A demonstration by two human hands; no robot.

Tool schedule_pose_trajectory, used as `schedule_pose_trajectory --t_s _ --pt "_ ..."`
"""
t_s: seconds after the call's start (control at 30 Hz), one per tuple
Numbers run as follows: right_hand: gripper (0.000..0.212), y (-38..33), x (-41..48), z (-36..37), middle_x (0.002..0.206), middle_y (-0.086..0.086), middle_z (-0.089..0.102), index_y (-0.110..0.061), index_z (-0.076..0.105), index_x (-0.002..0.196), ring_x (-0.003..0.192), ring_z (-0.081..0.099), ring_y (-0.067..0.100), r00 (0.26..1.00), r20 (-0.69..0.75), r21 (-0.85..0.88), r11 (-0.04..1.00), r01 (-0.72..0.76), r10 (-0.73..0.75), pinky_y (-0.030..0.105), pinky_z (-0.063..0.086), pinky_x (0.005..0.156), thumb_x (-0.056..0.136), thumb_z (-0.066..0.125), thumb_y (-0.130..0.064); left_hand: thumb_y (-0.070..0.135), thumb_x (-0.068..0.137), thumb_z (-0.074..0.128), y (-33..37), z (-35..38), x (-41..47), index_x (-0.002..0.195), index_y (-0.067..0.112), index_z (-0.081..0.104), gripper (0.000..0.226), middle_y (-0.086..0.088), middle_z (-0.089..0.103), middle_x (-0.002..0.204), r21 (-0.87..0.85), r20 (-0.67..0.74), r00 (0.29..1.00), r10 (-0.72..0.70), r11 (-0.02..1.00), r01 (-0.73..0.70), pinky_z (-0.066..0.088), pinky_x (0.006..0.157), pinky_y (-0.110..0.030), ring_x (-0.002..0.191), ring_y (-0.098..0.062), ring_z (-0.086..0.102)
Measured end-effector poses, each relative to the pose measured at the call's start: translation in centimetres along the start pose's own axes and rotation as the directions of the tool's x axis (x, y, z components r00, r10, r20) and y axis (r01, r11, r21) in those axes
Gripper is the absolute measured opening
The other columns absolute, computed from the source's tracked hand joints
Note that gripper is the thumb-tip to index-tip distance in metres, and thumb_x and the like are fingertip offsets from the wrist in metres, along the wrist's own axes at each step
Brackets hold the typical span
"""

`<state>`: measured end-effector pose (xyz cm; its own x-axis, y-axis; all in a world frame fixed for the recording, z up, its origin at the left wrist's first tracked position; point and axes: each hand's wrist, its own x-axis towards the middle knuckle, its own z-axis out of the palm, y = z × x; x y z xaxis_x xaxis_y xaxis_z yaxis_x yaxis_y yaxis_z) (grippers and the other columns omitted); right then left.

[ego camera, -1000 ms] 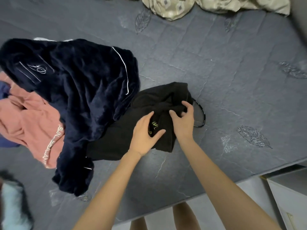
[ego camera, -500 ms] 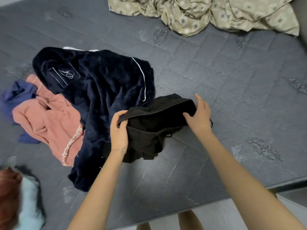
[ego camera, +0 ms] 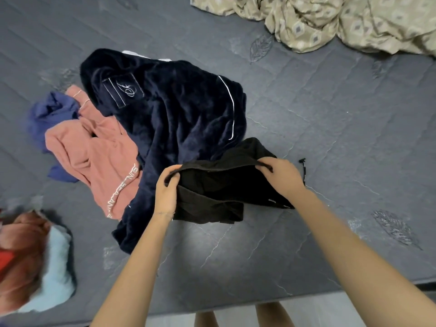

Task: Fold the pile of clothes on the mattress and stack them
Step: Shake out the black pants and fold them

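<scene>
Both hands pinch the rim of soft black shorts point(ego camera: 224, 185): the left hand point(ego camera: 166, 190) grips one end, the right hand point(ego camera: 282, 177) the other. The shorts hang near the quilted grey mattress's point(ego camera: 330, 142) front edge, touching a plush navy robe point(ego camera: 174, 114) with white piping, beside a salmon sweatshirt point(ego camera: 94, 156).

Left of the left hand point(ego camera: 166, 192), pale lettering on the pink garment point(ego camera: 94, 149) reads roughly "SUN SEA". Beyond it, the monogram on the navy garment point(ego camera: 179, 119) is illegible.

My left hand point(ego camera: 166, 188) and right hand point(ego camera: 283, 177) pinch a crumpled black cloth garment point(ego camera: 219, 190); a navy plush robe point(ego camera: 179, 114) lies beyond my fingers point(ego camera: 271, 161).
</scene>
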<state>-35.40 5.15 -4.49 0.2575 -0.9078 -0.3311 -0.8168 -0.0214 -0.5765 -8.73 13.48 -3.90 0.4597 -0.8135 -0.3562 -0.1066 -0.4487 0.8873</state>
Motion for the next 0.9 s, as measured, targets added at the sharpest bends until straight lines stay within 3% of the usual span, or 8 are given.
schedule_pose_trajectory --t_s 0.17,0.27,0.43,0.53,0.6,0.7,0.8,0.9 --pt "0.018 -1.7 1.6 -0.4 0.089 0.007 0.073 -0.011 0.073 0.105 0.085 0.066 0.02 0.997 -0.046 0.258 0.965 -0.042 0.055 0.02 0.044 0.071 0.093 0.061 -0.018 0.017 0.096 0.051 -2.5 -0.8 0.4 0.112 0.021 0.055 0.016 0.008 0.06 0.103 0.107 0.009 0.984 -0.175 0.979 0.173 0.045 0.095 -0.033 0.092 -0.003 0.054" --pt "0.016 -2.6 2.5 -0.6 0.088 0.001 0.069 -0.011 0.072 0.102 0.083 0.063 0.012 0.984 -0.084 0.373 0.921 -0.117 0.159 0.008 0.044 0.066 0.09 0.066 -0.018 0.023 0.094 0.058 -3.3 -0.6 -0.7 0.119 0.02 0.051 0.026 0.001 0.06 0.107 0.111 -0.022 0.976 -0.215 0.97 0.216 0.046 0.089 -0.029 0.091 -0.009 0.056" --pt "0.013 -3.3 2.3 -0.6 0.076 0.005 0.065 -0.015 0.067 0.098 0.062 0.058 0.015 0.931 -0.104 0.564 0.792 -0.235 0.35 0.026 0.049 0.049 0.089 0.067 -0.024 0.029 0.082 0.073 -5.0 0.4 -3.2 0.122 0.012 0.048 0.05 0.0 0.057 0.108 0.212 -0.049 0.95 -0.31 0.926 0.313 0.047 0.087 -0.03 0.096 -0.016 0.057" --pt "0.015 -3.5 1.6 -0.4 0.072 0.003 0.062 -0.013 0.068 0.097 0.058 0.055 0.012 0.896 -0.127 0.622 0.738 -0.261 0.425 0.023 0.047 0.05 0.088 0.069 -0.024 0.02 0.088 0.067 -6.0 1.2 -4.3 0.108 0.007 0.046 0.032 -0.007 0.057 0.103 0.272 -0.017 0.931 -0.363 0.895 0.354 0.042 0.08 -0.027 0.089 -0.019 0.054" --pt "0.013 -4.0 1.0 -0.5 0.068 -0.001 0.061 -0.012 0.068 0.093 0.058 0.054 0.009 0.876 -0.166 0.617 0.74 -0.266 0.453 0.021 0.046 0.056 0.087 0.07 -0.024 0.013 0.095 0.055 -5.9 1.0 -4.7 0.096 0.007 0.043 0.013 -0.009 0.055 0.092 0.269 -0.114 0.944 -0.31 0.905 0.33 0.043 0.079 -0.033 0.083 -0.024 0.052" --pt "0.012 -5.4 0.0 -1.1 0.066 0.002 0.061 -0.011 0.069 0.09 0.063 0.055 0.01 0.863 -0.219 0.61 0.754 -0.243 0.455 0.022 0.046 0.066 0.086 0.07 -0.022 0.013 0.098 0.046 -4.8 -1.0 -4.7 0.09 0.008 0.037 0.013 -0.005 0.05 0.074 0.128 -0.28 0.941 -0.191 0.964 0.234 0.051 0.074 -0.043 0.073 -0.027 0.053" --pt "0.011 -8.0 -1.3 -2.0 0.062 0.0 0.062 -0.01 0.068 0.087 0.063 0.057 0.009 0.869 -0.258 0.604 0.772 -0.197 0.423 0.023 0.048 0.068 0.086 0.069 -0.021 0.01 0.099 0.044 -1.4 -4.0 -4.5 0.087 0.008 0.037 0.014 0.001 0.042 0.067 0.079 -0.358 0.931 -0.068 0.992 0.102 0.038 0.06 -0.029 0.062 -0.01 0.04" --pt "0.011 -11.9 -2.8 -3.4 0.047 -0.012 0.053 -0.011 0.066 0.081 0.049 0.049 0.0 0.875 -0.312 0.58 0.803 -0.133 0.371 0.013 0.04 0.056 0.087 0.068 -0.02 0.01 0.1 0.045 2.8 -8.1 -3.9 0.078 0.016 0.037 0.024 0.001 0.037 0.065 0.069 -0.387 0.918 0.086 0.996 -0.064 0.034 0.056 -0.018 0.06 -0.007 0.034"
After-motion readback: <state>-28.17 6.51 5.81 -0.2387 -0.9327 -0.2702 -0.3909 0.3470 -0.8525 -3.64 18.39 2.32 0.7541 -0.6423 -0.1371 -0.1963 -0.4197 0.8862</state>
